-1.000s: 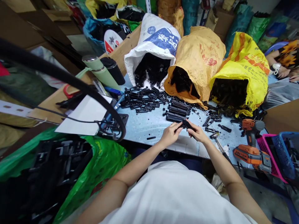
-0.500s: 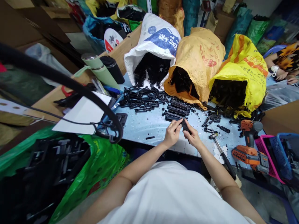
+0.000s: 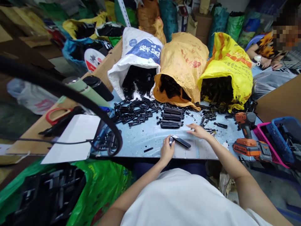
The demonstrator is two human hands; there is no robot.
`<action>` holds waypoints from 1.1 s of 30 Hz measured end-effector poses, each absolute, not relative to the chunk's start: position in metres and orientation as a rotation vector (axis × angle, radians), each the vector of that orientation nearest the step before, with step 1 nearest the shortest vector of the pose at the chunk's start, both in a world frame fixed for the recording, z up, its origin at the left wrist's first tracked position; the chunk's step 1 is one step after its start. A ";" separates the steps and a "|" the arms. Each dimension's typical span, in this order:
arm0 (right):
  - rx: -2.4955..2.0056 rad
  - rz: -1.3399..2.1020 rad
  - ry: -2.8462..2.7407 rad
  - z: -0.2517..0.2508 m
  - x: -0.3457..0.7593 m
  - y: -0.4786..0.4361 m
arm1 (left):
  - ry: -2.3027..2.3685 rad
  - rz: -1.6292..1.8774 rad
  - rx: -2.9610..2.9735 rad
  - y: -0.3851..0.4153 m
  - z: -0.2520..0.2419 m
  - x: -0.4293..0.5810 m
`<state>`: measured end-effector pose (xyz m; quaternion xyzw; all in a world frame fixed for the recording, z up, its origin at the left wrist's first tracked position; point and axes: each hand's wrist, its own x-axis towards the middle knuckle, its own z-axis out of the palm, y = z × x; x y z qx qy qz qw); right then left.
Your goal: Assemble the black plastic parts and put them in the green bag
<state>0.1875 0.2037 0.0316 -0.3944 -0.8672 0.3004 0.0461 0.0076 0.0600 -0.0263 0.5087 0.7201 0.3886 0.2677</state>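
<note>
My left hand (image 3: 167,150) is closed on one end of a black folding part (image 3: 182,142) with a silvery joint, near the table's front edge. My right hand (image 3: 197,131) is held above the table to the right of that part, its fingers apart and nothing in them. Just beyond, several black long parts (image 3: 171,125) lie in a stacked row. A heap of small black links (image 3: 134,112) spreads to their left, and more small links (image 3: 208,118) lie to their right.
White (image 3: 141,47), orange (image 3: 185,51) and yellow (image 3: 237,67) sacks of black parts stand at the back. An orange drill (image 3: 246,147) and baskets (image 3: 285,125) are at right. A black cable (image 3: 94,108) arches at left. Another person's hands (image 3: 270,63) rest at far right.
My hands have separated; the right one has moved right and opened. The black part now shows its long body, held by my left hand alone. The view has shifted.
</note>
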 end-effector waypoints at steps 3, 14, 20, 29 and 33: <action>-1.568 0.533 -2.477 0.041 0.204 0.261 | 1.888 0.706 1.908 0.064 -0.015 0.004; -1.678 0.230 -2.373 0.060 0.205 0.309 | 1.613 0.097 2.392 0.082 -0.001 -0.011; -1.380 0.539 -2.659 0.067 0.208 0.227 | 1.527 0.123 2.313 0.081 -0.007 -0.003; -1.139 0.605 -3.217 0.034 0.225 0.132 | 1.437 0.159 2.240 0.091 0.008 0.011; -1.176 0.508 -3.153 0.022 0.225 0.113 | 1.404 0.168 2.369 0.082 -0.014 0.012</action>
